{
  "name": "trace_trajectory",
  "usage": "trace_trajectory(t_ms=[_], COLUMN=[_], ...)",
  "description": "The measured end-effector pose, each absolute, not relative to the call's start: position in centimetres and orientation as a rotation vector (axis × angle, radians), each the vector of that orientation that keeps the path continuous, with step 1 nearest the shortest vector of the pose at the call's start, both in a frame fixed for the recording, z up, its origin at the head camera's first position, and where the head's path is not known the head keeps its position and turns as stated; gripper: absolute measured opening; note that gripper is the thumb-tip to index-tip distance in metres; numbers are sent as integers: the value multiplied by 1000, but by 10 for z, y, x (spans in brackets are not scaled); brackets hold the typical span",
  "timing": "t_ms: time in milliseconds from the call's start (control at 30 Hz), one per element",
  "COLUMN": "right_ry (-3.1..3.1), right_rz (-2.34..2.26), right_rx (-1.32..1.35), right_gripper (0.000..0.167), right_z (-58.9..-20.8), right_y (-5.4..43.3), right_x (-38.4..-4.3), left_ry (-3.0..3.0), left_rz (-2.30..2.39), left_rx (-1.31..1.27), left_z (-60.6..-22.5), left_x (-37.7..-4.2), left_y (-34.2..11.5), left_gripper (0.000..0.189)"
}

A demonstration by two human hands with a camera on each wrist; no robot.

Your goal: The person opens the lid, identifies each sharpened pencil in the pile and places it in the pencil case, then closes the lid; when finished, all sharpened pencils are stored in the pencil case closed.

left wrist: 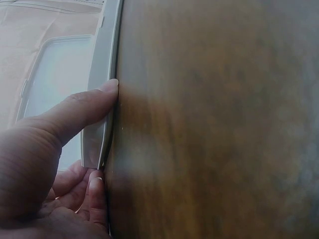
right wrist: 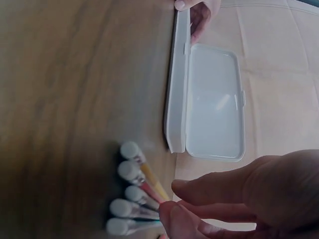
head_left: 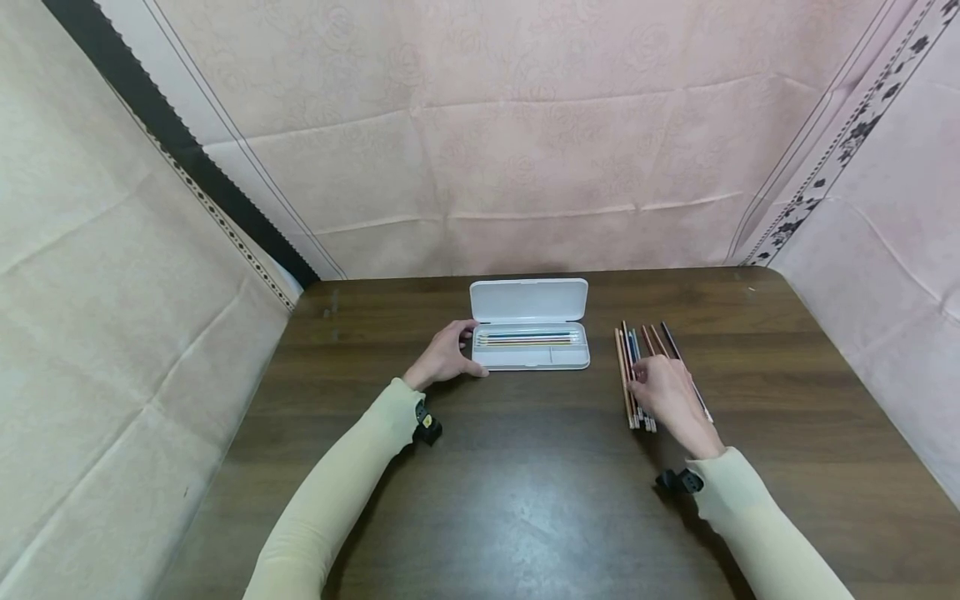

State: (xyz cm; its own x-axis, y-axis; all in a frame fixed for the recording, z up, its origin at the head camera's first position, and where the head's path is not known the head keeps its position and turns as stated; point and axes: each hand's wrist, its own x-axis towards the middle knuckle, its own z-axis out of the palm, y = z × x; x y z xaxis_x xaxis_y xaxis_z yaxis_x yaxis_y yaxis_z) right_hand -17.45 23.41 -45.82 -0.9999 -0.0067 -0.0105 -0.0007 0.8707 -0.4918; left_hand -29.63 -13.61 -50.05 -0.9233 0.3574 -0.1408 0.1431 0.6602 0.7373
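Observation:
A white pencil case (head_left: pixel 532 365) lies on the table with its lid (head_left: pixel 528 300) raised at the back. Several pencils (head_left: pixel 525 339) lie in its long compartment. My left hand (head_left: pixel 444 354) grips the case's left end, thumb along the front wall and fingers round the corner. To the right of the case, more pencils (head_left: pixel 626 379) lie side by side on the table, their white eraser ends (right wrist: pixel 130 150) toward me. My right hand (head_left: pixel 666 392) is over this row, thumb and fingers bent at a pencil it seems to pinch; the exact contact is partly hidden.
The brown wooden table (head_left: pixel 510 483) ends at a back edge just behind the case. Pale patterned cloth (head_left: pixel 540 167) hangs behind it and at both sides. A dark pencil (head_left: pixel 686 371) lies slanted at the right of the row, beside my right hand.

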Motion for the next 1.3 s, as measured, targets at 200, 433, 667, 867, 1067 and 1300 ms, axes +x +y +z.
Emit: trace_trajectory(t_ms=[200, 433, 667, 867, 1067, 1300], right_ry=[3040, 3096, 3096, 3101, 3119, 3148], right_rz=[-792, -813, -787, -760, -738, -728], right_rx=[-35, -55, -34, -30, -37, -24], right_gripper=[23, 18, 27, 16, 19, 21], right_z=[-471, -517, -493, -470, -470, -487], right_y=[242, 269, 259, 247, 248, 256], right_x=[-176, -195, -182, -169, -169, -179], left_ry=[2606, 2605, 2606, 2605, 2602, 2599], left_rz=[1125, 1123, 1114, 1109, 1113, 1124], left_rx=[404, 407, 392, 382, 382, 384], left_z=[-499, -499, -497, -498, -499, -500], left_x=[-296, -296, -295, -296, -296, -296], left_y=[-135, -135, -135, -135, -135, -135], left_gripper=[96, 97, 96, 96, 96, 97])
